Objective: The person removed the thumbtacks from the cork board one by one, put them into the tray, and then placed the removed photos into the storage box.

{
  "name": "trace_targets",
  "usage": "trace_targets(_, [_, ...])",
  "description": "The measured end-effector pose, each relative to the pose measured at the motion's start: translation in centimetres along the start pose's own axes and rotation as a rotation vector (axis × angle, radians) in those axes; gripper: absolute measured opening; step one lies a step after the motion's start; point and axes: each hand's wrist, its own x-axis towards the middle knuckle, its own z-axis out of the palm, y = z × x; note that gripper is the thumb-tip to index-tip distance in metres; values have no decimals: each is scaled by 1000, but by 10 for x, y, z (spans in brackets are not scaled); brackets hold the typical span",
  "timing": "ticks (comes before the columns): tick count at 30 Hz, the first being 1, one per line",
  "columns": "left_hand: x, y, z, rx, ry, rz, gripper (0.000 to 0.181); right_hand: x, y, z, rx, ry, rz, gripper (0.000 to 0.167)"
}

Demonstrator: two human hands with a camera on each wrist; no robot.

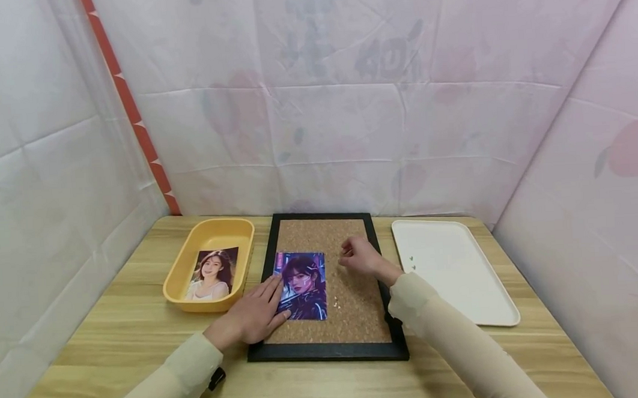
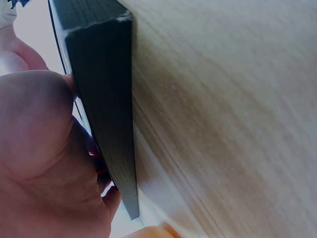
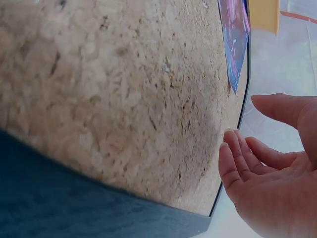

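A corkboard [image 1: 355, 329] with a black frame lies flat on the table. On its left part rests a purple-blue picture card [image 1: 307, 284] of a dark-haired figure. My left hand [image 1: 257, 310] lies over the frame's left side, its straight fingers touching the card's left edge. Above the cork, right of the card, hovers my right hand [image 1: 362, 257]. In the right wrist view its thumb [image 3: 277, 108] stands apart from the loosely bent fingers [image 3: 237, 161], with nothing visible between them. Several tiny pale bits [image 1: 337, 303] sit on the cork near the card's lower right.
Left of the board stands a yellow tray [image 1: 174, 282] holding a photo card [image 1: 214, 273] of a person in white. To the right, a white tray [image 1: 464, 275] carries small green pieces [image 1: 412, 259] near its left rim. Cloth walls [image 1: 336, 120] enclose the wooden table [image 1: 104, 330].
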Motion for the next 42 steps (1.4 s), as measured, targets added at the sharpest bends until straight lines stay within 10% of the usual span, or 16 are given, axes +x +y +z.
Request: trace_targets(42, [4,-1,2,14,-36,-28,77,14,-17,30,145,-56,89,25])
